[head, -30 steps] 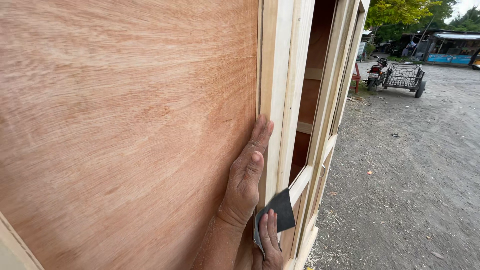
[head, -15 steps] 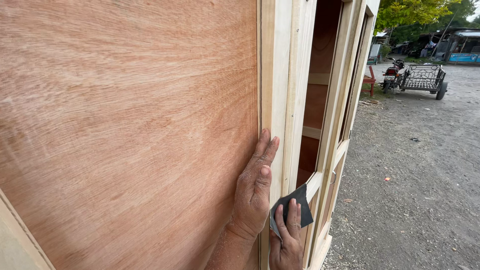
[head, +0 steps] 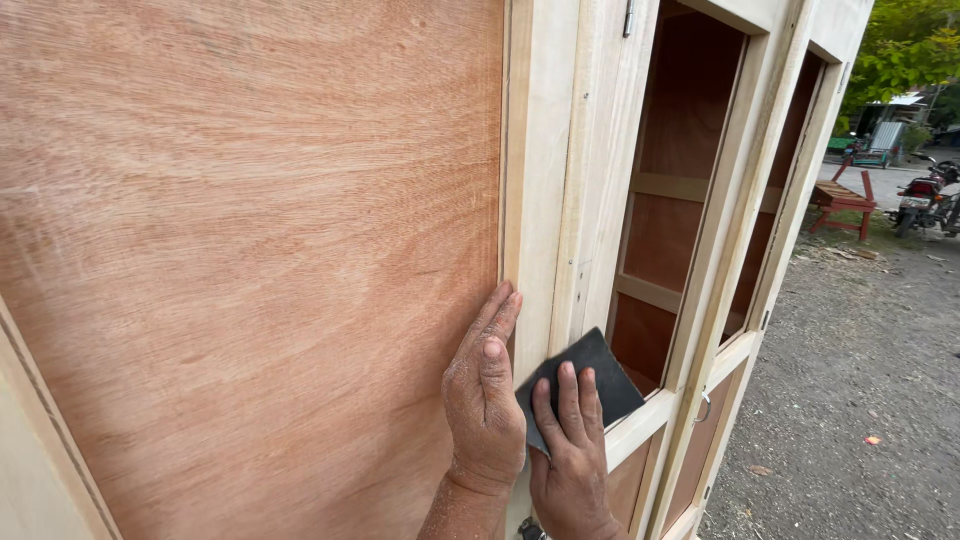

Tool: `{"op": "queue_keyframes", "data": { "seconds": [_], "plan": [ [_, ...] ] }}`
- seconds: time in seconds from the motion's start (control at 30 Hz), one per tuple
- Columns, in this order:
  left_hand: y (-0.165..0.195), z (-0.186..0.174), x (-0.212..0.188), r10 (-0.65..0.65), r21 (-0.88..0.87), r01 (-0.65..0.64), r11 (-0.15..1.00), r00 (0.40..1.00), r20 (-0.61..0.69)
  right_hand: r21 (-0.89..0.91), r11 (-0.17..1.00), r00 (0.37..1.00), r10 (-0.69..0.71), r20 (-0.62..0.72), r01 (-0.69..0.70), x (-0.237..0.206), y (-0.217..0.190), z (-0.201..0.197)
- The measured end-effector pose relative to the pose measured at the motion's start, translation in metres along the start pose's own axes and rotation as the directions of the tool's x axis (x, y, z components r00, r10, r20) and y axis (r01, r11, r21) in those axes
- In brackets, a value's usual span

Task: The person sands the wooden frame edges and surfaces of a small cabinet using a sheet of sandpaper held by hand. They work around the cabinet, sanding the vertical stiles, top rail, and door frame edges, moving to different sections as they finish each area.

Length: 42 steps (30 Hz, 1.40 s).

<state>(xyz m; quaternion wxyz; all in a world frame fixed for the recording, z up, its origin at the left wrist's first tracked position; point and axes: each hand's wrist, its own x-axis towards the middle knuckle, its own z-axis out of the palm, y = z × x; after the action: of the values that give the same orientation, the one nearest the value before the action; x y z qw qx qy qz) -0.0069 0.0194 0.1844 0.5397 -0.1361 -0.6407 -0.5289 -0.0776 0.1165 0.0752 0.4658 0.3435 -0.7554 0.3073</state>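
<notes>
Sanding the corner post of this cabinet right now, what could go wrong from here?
1. The left hand rests flat by the pale wooden corner post, right beside the dark grey sandpaper sheet; a stroke could scrape its fingers.
2. The right hand pins the sheet with fingertips only, so it may slip or fold.
3. Straying sideways could scuff the reddish plywood side panel.

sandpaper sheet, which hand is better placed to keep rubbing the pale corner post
Right. The right hand already presses the dark sandpaper sheet flat against the pale corner post with its fingers. The left hand holds nothing and lies flat on the reddish plywood panel beside it.
</notes>
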Motion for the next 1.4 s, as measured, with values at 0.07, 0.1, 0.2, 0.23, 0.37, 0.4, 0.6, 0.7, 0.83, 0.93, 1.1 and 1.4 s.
{"op": "queue_keyframes", "data": {
  "seconds": [0.07, 0.1, 0.2, 0.23, 0.37, 0.4, 0.6, 0.7, 0.83, 0.93, 1.1, 1.4],
  "plan": [
    [0.002, 0.001, -0.004, 0.024, 0.073, -0.023, 0.997, 1.0, -0.008, 0.005, 0.999, 0.996, -0.033, -0.078, 0.034, 0.042, 0.004, 0.001],
    [0.002, 0.001, -0.005, 0.017, 0.08, -0.016, 0.997, 1.0, -0.014, 0.006, 0.999, 0.994, -0.046, -0.097, 0.047, 0.065, 0.008, 0.001],
    [0.001, 0.001, -0.006, -0.03, 0.063, 0.032, 0.997, 0.999, -0.045, 0.018, 0.999, 0.994, -0.04, -0.105, 0.042, 0.081, 0.003, -0.004],
    [0.0, 0.001, -0.004, -0.068, 0.027, 0.07, 0.997, 0.996, -0.064, 0.018, 0.999, 0.995, -0.034, -0.098, 0.036, 0.077, 0.0, -0.004],
    [-0.005, 0.001, 0.003, -0.082, -0.129, 0.07, 0.989, 0.993, -0.084, 0.044, 0.999, 1.0, -0.006, 0.013, 0.005, 0.025, -0.015, -0.004],
    [-0.005, 0.001, 0.004, -0.061, -0.034, 0.058, 0.998, 0.994, -0.088, 0.031, 0.999, 0.999, 0.005, 0.043, -0.006, 0.021, -0.015, -0.002],
    [0.006, 0.003, -0.014, 0.156, 0.208, -0.137, 0.969, 0.985, -0.076, 0.323, 0.946, 0.999, 0.043, -0.025, -0.032, 0.089, -0.004, -0.007],
    [0.015, 0.006, -0.014, 0.039, 0.178, -0.03, 0.984, 0.998, -0.044, 0.793, 0.607, 0.991, 0.129, -0.032, -0.053, 0.097, -0.002, -0.031],
    [0.024, 0.011, 0.0, -0.343, 0.306, 0.303, 0.903, 0.936, 0.084, 0.94, -0.06, 0.801, 0.507, 0.318, -0.335, 0.084, -0.008, -0.05],
    [0.027, 0.018, 0.012, -0.408, 0.001, 0.414, 0.91, 0.897, 0.167, 0.928, -0.32, 0.773, 0.535, 0.342, -0.19, 0.086, -0.01, -0.061],
    [0.03, 0.033, 0.027, -0.614, -0.454, 0.628, 0.632, 0.763, 0.202, 0.856, -0.472, 0.767, 0.465, 0.443, -0.208, 0.107, -0.01, -0.089],
    [0.032, 0.056, 0.028, -0.446, -0.669, 0.269, 0.693, 0.889, -0.105, 0.629, -0.65, 0.644, 0.27, 0.716, -0.426, 0.135, 0.01, -0.071]
  ]
}}
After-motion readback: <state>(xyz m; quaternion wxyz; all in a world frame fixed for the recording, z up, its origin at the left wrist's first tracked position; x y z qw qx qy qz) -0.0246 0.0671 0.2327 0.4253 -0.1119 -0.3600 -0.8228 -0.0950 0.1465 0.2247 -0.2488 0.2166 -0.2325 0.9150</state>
